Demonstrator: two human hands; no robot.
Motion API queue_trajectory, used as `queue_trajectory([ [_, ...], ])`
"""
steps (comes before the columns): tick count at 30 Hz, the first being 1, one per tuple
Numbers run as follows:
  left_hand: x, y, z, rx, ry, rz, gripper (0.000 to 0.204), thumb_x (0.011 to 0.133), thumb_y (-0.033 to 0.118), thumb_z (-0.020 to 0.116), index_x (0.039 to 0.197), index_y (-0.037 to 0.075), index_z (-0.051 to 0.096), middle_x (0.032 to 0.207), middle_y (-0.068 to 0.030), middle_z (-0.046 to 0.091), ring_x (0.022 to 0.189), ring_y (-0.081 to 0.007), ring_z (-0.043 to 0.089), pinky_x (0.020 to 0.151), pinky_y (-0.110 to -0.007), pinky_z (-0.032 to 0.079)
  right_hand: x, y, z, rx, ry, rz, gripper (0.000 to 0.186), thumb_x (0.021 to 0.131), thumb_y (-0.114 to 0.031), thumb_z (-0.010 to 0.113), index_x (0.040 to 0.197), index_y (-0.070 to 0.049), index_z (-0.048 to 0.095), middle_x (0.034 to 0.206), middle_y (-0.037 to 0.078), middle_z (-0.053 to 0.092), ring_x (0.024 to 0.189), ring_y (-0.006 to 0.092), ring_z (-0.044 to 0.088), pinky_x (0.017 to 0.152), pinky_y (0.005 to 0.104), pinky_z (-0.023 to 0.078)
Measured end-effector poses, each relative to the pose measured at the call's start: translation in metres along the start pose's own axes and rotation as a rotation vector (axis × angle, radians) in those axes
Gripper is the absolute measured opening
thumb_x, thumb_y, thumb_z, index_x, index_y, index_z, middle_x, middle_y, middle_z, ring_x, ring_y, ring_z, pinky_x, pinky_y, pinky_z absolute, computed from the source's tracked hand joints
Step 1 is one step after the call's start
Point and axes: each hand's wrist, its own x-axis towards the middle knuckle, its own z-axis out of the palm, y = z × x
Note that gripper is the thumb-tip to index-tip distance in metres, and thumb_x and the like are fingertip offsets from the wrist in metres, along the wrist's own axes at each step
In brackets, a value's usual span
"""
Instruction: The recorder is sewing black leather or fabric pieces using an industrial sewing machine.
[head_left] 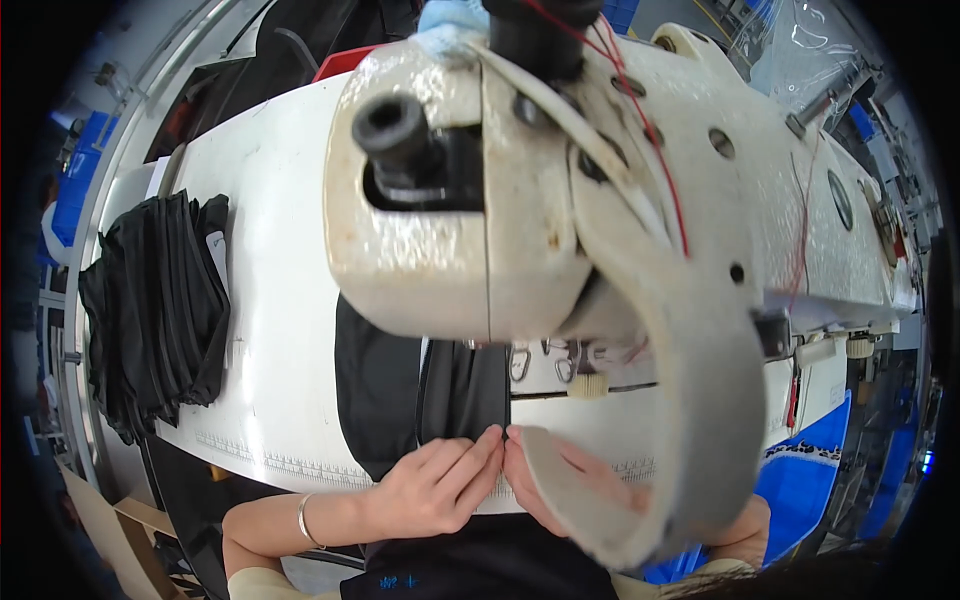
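Observation:
A piece of black fabric lies on the white sewing table under the head of a sewing machine. My left hand, a bangle on its wrist, is closed at the near right corner of the fabric, its fingertips pinching the edge. Right beside it, my right hand is closed too, thumb and finger at the same edge. Part of that hand and its forearm sit behind the machine's pale curved guard. The needle area is mostly hidden under the machine head.
A stack of folded black fabric pieces rests on the table at the left. A ruler scale runs along the near edge. Red thread trails over the machine. At the lower right stands a blue bin.

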Motion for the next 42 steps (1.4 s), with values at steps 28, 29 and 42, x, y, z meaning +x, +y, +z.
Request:
queue_trajectory([
  [28, 0.02, -0.068, 0.02, -0.148, 0.122, -0.174, 0.027, 0.072, 0.004, 0.064, 0.099, 0.006, 0.067, 0.094, -0.0123, 0.064, 0.08, -0.0297, 0.063, 0.066, -0.037, 0.049, 0.014, 0.064, 0.051, 0.236, 0.312, 0.206, 0.019, 0.065, -0.012, 0.057, 0.079, 0.0, 0.062, 0.09, 0.013, 0.06, 0.075, 0.0269, 0.057, 0.059, 0.0381, 0.046],
  [29, 0.022, -0.067, 0.021, -0.132, 0.13, -0.154, 0.027, 0.073, 0.004, 0.064, 0.099, 0.007, 0.067, 0.093, -0.0116, 0.065, 0.078, -0.0291, 0.063, 0.063, -0.037, 0.049, 0.01, 0.061, 0.065, 0.036, 0.316, 0.159, 0.021, 0.065, -0.013, 0.058, 0.081, 0.001, 0.062, 0.092, 0.012, 0.06, 0.078, 0.0267, 0.057, 0.061, 0.0375, 0.046],
  [42, 0.008, -0.067, 0.027, -0.041, 0.085, -0.124, 0.027, 0.073, 0.005, 0.065, 0.099, 0.009, 0.067, 0.092, -0.0104, 0.065, 0.075, -0.0278, 0.063, 0.059, -0.036, 0.048, 0.023, 0.07, 0.034, 0.21, 0.412, 0.165, 0.023, 0.067, -0.013, 0.058, 0.084, 0.002, 0.061, 0.09, 0.012, 0.058, 0.081, 0.0254, 0.057, 0.063, 0.0362, 0.046],
])
